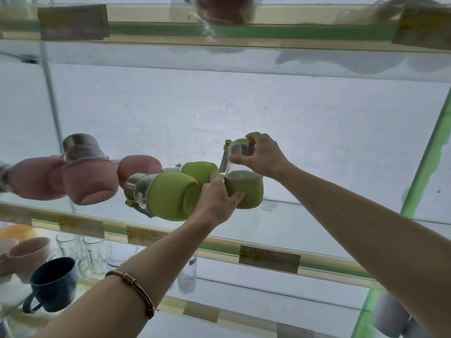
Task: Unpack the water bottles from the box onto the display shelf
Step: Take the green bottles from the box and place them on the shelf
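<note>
A green-sleeved water bottle (240,175) is held upright at the centre of the frame, right of middle, over a glass display shelf (268,258) seen from below. The left hand (220,200) is curled around the bottle's green sleeve near its base, thumb across the front. The right hand (262,156) is pinched on the clear upper part and green cap, fingers wrapped over the top. Whether the base is touching the glass cannot be told.

Just to the left of the held bottle, two more green bottles (170,195) are seen, the nearer one large in the frame with its steel collar and strap toward the left, the farther one (201,172) behind it. The left hand's knuckles lie close against the nearer one. Further left, pink-sleeved bottles (83,172) are grouped, reaching toward the left edge of the frame.

To the right of the held bottle, bare glass runs out to the green-edged upright (429,152) at the right of the frame. The shelf's front edge, with price labels (269,258), crosses the lower half diagonally under both forearms. Another shelf edge (195,30) spans the top of the frame, well above the hands. A copper bracelet (136,289) is worn on the left wrist. At lower left, a dark blue mug (52,284) and clear glasses (80,250) stand on a lower level.
</note>
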A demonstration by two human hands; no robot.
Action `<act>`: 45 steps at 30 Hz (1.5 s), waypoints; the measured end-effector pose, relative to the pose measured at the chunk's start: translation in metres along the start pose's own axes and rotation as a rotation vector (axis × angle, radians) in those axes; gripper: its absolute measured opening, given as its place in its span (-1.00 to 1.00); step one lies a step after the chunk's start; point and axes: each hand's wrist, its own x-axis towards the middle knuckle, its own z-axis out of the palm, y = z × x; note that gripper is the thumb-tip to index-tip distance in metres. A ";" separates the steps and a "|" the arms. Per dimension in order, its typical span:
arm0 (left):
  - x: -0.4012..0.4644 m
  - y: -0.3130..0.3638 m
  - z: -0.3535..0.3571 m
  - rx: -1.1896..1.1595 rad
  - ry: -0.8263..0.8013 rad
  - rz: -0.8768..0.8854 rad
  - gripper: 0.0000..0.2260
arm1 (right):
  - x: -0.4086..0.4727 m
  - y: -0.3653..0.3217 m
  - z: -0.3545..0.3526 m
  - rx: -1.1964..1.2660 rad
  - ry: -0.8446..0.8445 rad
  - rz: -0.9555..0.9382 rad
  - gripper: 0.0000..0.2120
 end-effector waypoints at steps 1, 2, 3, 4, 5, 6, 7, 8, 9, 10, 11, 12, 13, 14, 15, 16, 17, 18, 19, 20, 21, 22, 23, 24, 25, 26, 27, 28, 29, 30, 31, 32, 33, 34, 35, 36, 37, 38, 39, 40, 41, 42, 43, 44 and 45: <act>-0.001 0.001 0.000 0.001 -0.011 0.005 -0.54 | -0.002 0.000 0.000 -0.016 -0.008 0.012 -0.29; -0.002 0.001 -0.001 0.001 -0.021 0.010 -0.51 | -0.003 -0.001 0.001 -0.031 -0.014 0.021 -0.28; -0.003 0.002 -0.002 0.006 -0.030 0.017 -0.48 | -0.006 -0.001 0.001 -0.046 -0.020 0.028 -0.29; -0.004 0.002 -0.004 0.011 -0.037 0.025 -0.48 | -0.009 -0.002 0.000 -0.059 -0.022 0.032 -0.29; -0.005 0.002 -0.006 0.014 -0.046 0.033 -0.49 | -0.012 -0.002 -0.001 -0.068 -0.024 0.038 -0.29; -0.007 0.003 -0.009 0.014 -0.054 0.041 -0.52 | -0.015 -0.003 -0.003 -0.072 -0.025 0.045 -0.28; -0.008 0.004 -0.011 0.013 -0.063 0.050 -0.53 | -0.019 -0.005 -0.005 -0.070 -0.025 0.054 -0.26; -0.010 0.006 -0.013 0.013 -0.071 0.063 -0.54 | -0.023 -0.007 -0.007 -0.067 -0.023 0.064 -0.23; -0.012 0.008 -0.014 0.013 -0.077 0.077 -0.53 | -0.027 -0.009 -0.010 -0.063 -0.020 0.072 -0.21; -0.015 0.009 -0.016 0.014 -0.082 0.089 -0.53 | -0.032 -0.012 -0.014 -0.058 -0.017 0.079 -0.20; -0.018 0.010 -0.018 0.014 -0.087 0.097 -0.52 | -0.037 -0.015 -0.016 -0.054 -0.015 0.082 -0.21; -0.021 0.011 -0.019 0.015 -0.091 0.103 -0.51 | -0.043 -0.018 -0.019 -0.053 -0.016 0.081 -0.22; -0.024 0.011 -0.021 0.014 -0.094 0.107 -0.51 | -0.050 -0.021 -0.021 -0.051 -0.017 0.079 -0.24; -0.028 0.011 -0.022 0.011 -0.095 0.113 -0.52 | -0.058 -0.025 -0.023 -0.045 -0.016 0.074 -0.26; -0.032 0.010 -0.023 0.005 -0.096 0.120 -0.53 | -0.066 -0.028 -0.025 -0.037 -0.016 0.069 -0.27; -0.036 0.010 -0.023 -0.002 -0.095 0.129 -0.55 | -0.074 -0.032 -0.026 -0.028 -0.016 0.065 -0.29; -0.041 0.009 -0.024 -0.008 -0.094 0.135 -0.56 | -0.082 -0.035 -0.027 -0.024 -0.020 0.061 -0.30; -0.047 0.009 -0.024 -0.010 -0.089 0.139 -0.57 | -0.090 -0.038 -0.028 -0.027 -0.028 0.057 -0.31; -0.053 0.009 -0.025 -0.012 -0.082 0.140 -0.58 | -0.097 -0.040 -0.028 -0.033 -0.039 0.056 -0.32; -0.059 0.009 -0.025 -0.019 -0.074 0.142 -0.59 | -0.103 -0.042 -0.029 -0.037 -0.050 0.055 -0.33; -0.066 0.008 -0.027 -0.032 -0.065 0.147 -0.61 | -0.108 -0.045 -0.029 -0.037 -0.057 0.053 -0.34; -0.073 0.007 -0.028 -0.048 -0.053 0.157 -0.63 | -0.113 -0.048 -0.030 -0.034 -0.060 0.046 -0.36; -0.080 0.007 -0.030 -0.063 -0.040 0.168 -0.65 | -0.117 -0.052 -0.031 -0.032 -0.058 0.034 -0.38; -0.087 0.007 -0.033 -0.075 -0.021 0.175 -0.66 | -0.122 -0.056 -0.032 -0.027 -0.057 0.021 -0.40; -0.093 0.007 -0.035 -0.083 -0.001 0.176 -0.68 | -0.127 -0.061 -0.034 -0.017 -0.060 0.010 -0.41; -0.100 0.008 -0.038 -0.088 0.020 0.174 -0.70 | -0.132 -0.065 -0.035 -0.002 -0.069 0.005 -0.40; -0.106 0.009 -0.041 -0.092 0.036 0.170 -0.71 | -0.138 -0.068 -0.036 0.018 -0.082 0.007 -0.37; -0.114 0.009 -0.043 -0.097 0.049 0.168 -0.73 | -0.144 -0.072 -0.037 0.040 -0.097 0.011 -0.34; -0.123 0.009 -0.046 -0.105 0.062 0.164 -0.74 | -0.151 -0.074 -0.037 0.063 -0.113 0.014 -0.33; -0.133 0.010 -0.048 -0.118 0.077 0.157 -0.76 | -0.160 -0.076 -0.038 0.084 -0.127 0.009 -0.33; -0.145 0.010 -0.050 -0.139 0.091 0.143 -0.77 | -0.168 -0.079 -0.039 0.098 -0.140 0.000 -0.34; -0.158 0.011 -0.052 -0.161 0.104 0.122 -0.78 | -0.178 -0.081 -0.041 0.109 -0.154 -0.010 -0.35; -0.171 0.011 -0.053 -0.178 0.119 0.096 -0.79 | -0.189 -0.084 -0.043 0.117 -0.168 -0.017 -0.35; -0.186 0.010 -0.054 -0.183 0.132 0.067 -0.79 | -0.200 -0.086 -0.045 0.129 -0.183 -0.022 -0.36; -0.201 0.009 -0.055 -0.179 0.141 0.036 -0.79 | -0.211 -0.088 -0.045 0.148 -0.200 -0.028 -0.38; -0.215 0.007 -0.055 -0.174 0.146 0.009 -0.79 | -0.223 -0.089 -0.045 0.173 -0.217 -0.034 -0.40; -0.229 0.004 -0.056 -0.173 0.150 -0.020 -0.80 | -0.234 -0.091 -0.043 0.201 -0.238 -0.039 -0.41; -0.244 0.001 -0.056 -0.172 0.151 -0.052 -0.81 | -0.247 -0.093 -0.040 0.223 -0.265 -0.042 -0.42; -0.259 -0.003 -0.057 -0.162 0.150 -0.080 -0.82 | -0.258 -0.096 -0.036 0.234 -0.294 -0.045 -0.42; -0.274 -0.006 -0.059 -0.143 0.146 -0.102 -0.82 | -0.269 -0.098 -0.032 0.237 -0.327 -0.056 -0.41; -0.289 -0.010 -0.062 -0.118 0.142 -0.122 -0.81 | -0.280 -0.101 -0.026 0.232 -0.366 -0.073 -0.41; -0.303 -0.013 -0.064 -0.095 0.139 -0.144 -0.81 | -0.290 -0.104 -0.019 0.222 -0.407 -0.091 -0.42; -0.316 -0.017 -0.068 -0.077 0.134 -0.169 -0.80 | -0.299 -0.108 -0.011 0.212 -0.444 -0.110 -0.42; -0.329 -0.022 -0.072 -0.060 0.127 -0.194 -0.79 | -0.307 -0.112 -0.002 0.206 -0.479 -0.127 -0.42; -0.341 -0.027 -0.076 -0.041 0.122 -0.220 -0.79 | -0.315 -0.117 0.007 0.211 -0.516 -0.136 -0.43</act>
